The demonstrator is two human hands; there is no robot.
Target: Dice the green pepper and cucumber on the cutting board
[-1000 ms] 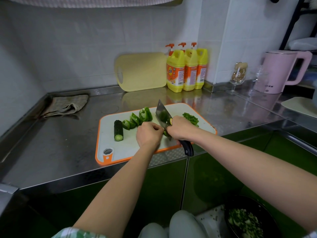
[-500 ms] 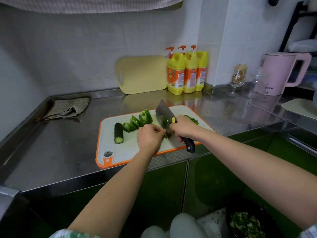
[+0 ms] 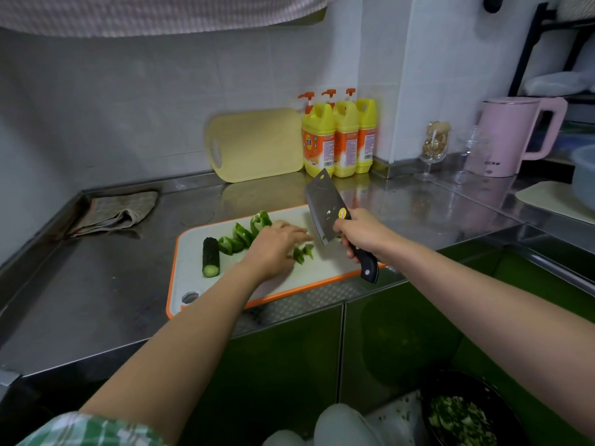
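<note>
Since half a second ago the cleaver (image 3: 325, 209) is lifted off the cutting board (image 3: 193, 275): before, its edge was down between the two hands, and now the blade stands tilted in the air over the right half of the board, with its tip toward the back wall. The right hand (image 3: 360, 235) grips the black handle with all fingers curled around it. The left hand (image 3: 277, 244) has also changed. It was a closed fist that steadied the pepper, and now its fingers are stretched almost straight and lie low over the middle of the board. It holds nothing, as far as I can see; the fingertips reach the small pepper pieces (image 3: 302, 252) just beside the blade.

My judgement is that one round of cuts is finished and the hand now gathers or turns the pieces for the next cuts. Much work is left. A row of pepper strips (image 3: 243, 235) lies uncut near the back edge of the board, and the cucumber (image 3: 211, 257) lies whole near the left edge, not yet touched. The board itself sits at the front edge of the steel worktop (image 3: 96, 284)
</note>
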